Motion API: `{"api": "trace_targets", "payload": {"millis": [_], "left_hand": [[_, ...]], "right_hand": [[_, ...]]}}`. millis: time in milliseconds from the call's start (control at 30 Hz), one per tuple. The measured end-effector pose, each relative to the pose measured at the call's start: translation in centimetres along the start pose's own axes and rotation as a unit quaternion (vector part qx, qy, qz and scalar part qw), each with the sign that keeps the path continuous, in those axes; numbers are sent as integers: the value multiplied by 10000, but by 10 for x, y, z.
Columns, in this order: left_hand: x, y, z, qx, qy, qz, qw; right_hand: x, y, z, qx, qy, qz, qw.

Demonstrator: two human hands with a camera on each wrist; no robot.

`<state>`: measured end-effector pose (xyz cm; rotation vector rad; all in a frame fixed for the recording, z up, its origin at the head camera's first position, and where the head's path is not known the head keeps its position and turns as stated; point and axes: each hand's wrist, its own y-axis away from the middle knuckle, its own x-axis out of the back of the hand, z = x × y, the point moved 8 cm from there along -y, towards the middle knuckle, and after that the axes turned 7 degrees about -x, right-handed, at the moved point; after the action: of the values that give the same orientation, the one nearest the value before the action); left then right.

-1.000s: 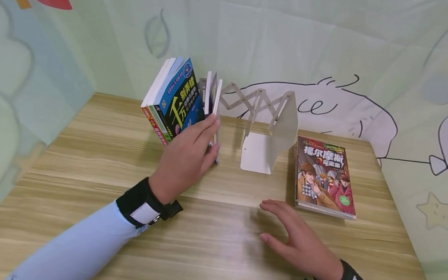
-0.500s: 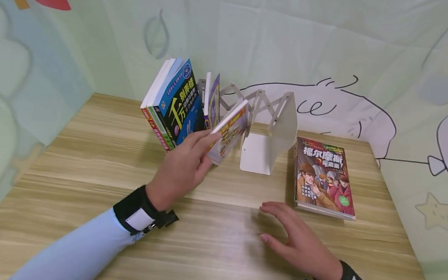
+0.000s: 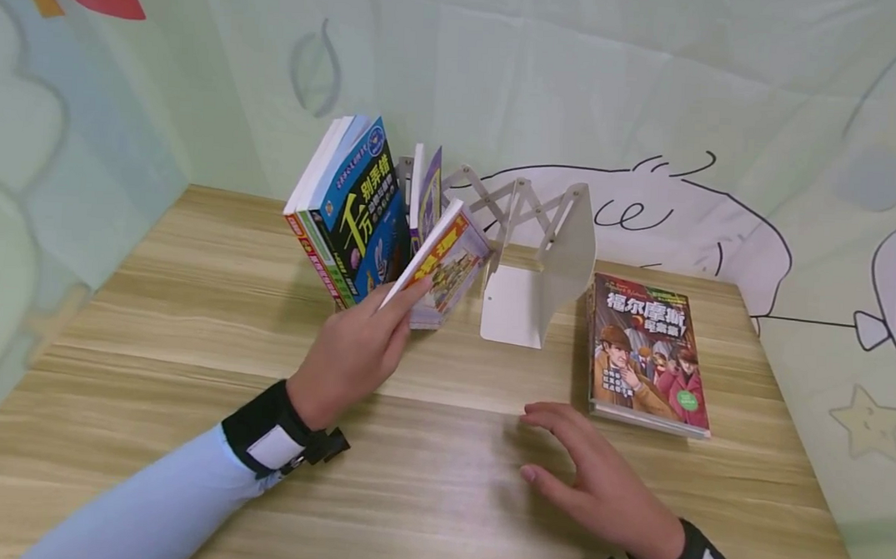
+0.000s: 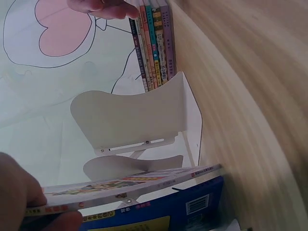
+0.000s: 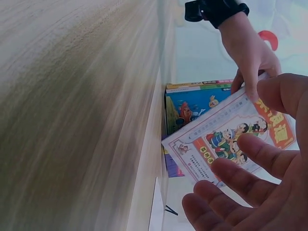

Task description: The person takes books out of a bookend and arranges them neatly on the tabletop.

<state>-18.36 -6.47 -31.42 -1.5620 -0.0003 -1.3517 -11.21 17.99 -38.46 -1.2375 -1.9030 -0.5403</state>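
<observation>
My left hand (image 3: pixel 349 354) pinches a thin picture book (image 3: pixel 451 275) by its near edge, thumb on one side and fingers on the other. The book's white cover, with orange title and cartoon figures (image 5: pixel 231 137), tilts toward me, and its lower far corner stays low near the rack. To its left lean several upright books, a blue one (image 3: pixel 372 214) outermost. Between them and the held book stands a thin purple book (image 3: pixel 431 197). My right hand (image 3: pixel 597 486) hovers over the table, fingers spread and slightly bent, holding nothing.
An extendable metal bookend rack (image 3: pixel 518 306) with folding lattice bars stands at the back. Right of it lies a stack of books (image 3: pixel 651 355), a detective title on top; several spines (image 4: pixel 154 48) show in the left wrist view. A printed cloth wall (image 3: pixel 577 85) closes the back.
My left hand has drawn the thin book away from the purple one and tipped its top toward me. The right hand has stayed where it was.
</observation>
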Motion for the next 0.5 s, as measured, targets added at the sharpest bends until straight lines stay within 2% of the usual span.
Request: {"api": "trace_targets", "payload": {"millis": [233,500], "left_hand": [[11,8,5,-200,-10,259,9995],[38,11,20,-373,15,600,9975]], "right_hand": [[1,0,2,148,46,86,9998],[2,0,5,-12,-62,3,10000]]}}
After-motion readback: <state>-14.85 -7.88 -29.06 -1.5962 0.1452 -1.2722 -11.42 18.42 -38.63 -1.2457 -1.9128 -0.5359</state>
